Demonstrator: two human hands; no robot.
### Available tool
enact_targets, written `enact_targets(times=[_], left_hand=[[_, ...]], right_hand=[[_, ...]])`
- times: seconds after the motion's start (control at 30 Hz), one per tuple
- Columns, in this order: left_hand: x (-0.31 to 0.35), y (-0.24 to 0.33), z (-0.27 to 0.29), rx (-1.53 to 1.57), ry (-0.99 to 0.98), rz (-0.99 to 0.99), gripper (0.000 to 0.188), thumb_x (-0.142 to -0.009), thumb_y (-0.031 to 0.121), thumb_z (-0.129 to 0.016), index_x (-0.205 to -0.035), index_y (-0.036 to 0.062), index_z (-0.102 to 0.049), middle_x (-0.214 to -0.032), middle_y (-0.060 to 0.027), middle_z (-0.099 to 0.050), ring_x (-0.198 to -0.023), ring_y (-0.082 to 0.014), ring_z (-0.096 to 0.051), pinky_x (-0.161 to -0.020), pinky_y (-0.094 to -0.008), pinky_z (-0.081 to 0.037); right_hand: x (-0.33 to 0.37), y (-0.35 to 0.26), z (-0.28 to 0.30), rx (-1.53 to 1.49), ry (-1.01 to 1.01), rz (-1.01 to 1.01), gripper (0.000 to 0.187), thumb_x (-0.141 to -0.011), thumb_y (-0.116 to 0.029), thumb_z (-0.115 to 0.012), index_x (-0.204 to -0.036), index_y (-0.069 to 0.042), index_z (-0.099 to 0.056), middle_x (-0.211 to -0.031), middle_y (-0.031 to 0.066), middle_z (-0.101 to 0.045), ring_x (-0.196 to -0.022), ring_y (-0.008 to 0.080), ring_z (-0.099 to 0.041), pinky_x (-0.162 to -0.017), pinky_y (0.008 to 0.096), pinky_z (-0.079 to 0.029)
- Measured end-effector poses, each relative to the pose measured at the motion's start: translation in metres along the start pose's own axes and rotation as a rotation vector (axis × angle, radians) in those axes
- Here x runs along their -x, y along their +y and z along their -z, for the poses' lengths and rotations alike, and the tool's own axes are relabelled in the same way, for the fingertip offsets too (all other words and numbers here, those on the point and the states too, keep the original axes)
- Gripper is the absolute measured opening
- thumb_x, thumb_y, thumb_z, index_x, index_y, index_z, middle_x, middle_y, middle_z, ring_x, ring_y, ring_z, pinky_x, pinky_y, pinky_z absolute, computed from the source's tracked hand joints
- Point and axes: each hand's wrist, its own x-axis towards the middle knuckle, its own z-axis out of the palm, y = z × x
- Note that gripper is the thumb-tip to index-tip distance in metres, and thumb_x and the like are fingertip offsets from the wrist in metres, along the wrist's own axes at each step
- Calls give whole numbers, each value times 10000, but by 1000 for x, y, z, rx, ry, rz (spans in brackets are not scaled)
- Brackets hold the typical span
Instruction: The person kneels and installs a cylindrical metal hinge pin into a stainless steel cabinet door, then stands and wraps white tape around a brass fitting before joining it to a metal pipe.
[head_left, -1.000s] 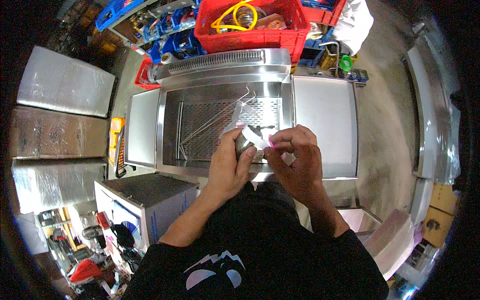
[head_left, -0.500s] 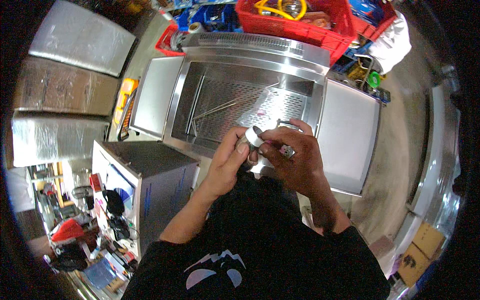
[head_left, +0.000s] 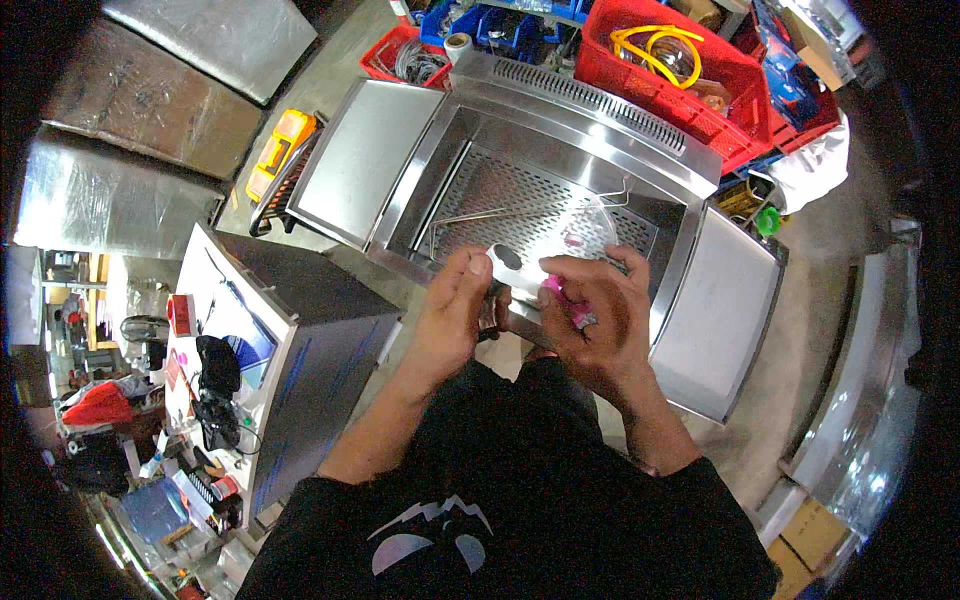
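My left hand (head_left: 452, 315) is closed round a white ring-shaped piece (head_left: 497, 258) with a dark round opening, its thumb pressed against the side. What lies below the ring is partly hidden by my fingers. Just to the right, my right hand (head_left: 608, 318) is curled round a small bright pink piece (head_left: 554, 287) and a small silvery metal piece (head_left: 584, 318); their exact kinds do not show. Both hands are over the front edge of a stainless steel unit (head_left: 408, 190) with a perforated inner plate (head_left: 480, 190). Thin bent metal rods (head_left: 480, 215) and clear plastic lie in it.
Flat steel side shelves (head_left: 365, 155) flank the unit. Behind it stand red crates (head_left: 735, 125), one with a yellow hose (head_left: 650, 45), and blue bins (head_left: 500, 30). A yellow-orange case (head_left: 280, 150), wrapped boxes (head_left: 150, 100) and a cluttered white-topped cabinet (head_left: 215, 300) stand at left.
My fingers have come apart: the right hand has drawn off the white ring, showing more of the pink piece. The view has turned, so the steel unit appears tilted and shifted right.
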Motion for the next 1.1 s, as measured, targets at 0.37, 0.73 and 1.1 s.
enact_targets(times=[0.37,0.73,1.1], left_hand=[[21,35,139,256,-475,300,626,-1031,625,-275,-846,111,-580,-605,-9,-532,-422,-122,-471,-366,-265,-386],[31,29,251,-408,-191,-327,577,-992,531,-486,-1220,11,-592,-1158,-160,-633,-1121,-324,-599,-995,-434,-475],[74,1,304,-1042,364,-824,449,-809,287,-763,-1154,33,-628,-980,-102,-611,-942,-290,-592,-783,-391,-521]], right_hand=[[-27,-110,-89,199,-77,7,228,-885,-173,-701,-1112,-152,-710,-810,9,-660,-739,174,-608,-1048,446,-320],[-39,-160,-168,190,-220,-29,120,-891,-169,-689,-970,-81,-709,-815,55,-658,-774,222,-596,-1027,414,-358],[-47,-199,-242,18,-233,-142,218,-858,-105,-692,-1061,-29,-669,-912,106,-651,-783,221,-626,-816,352,-476]])
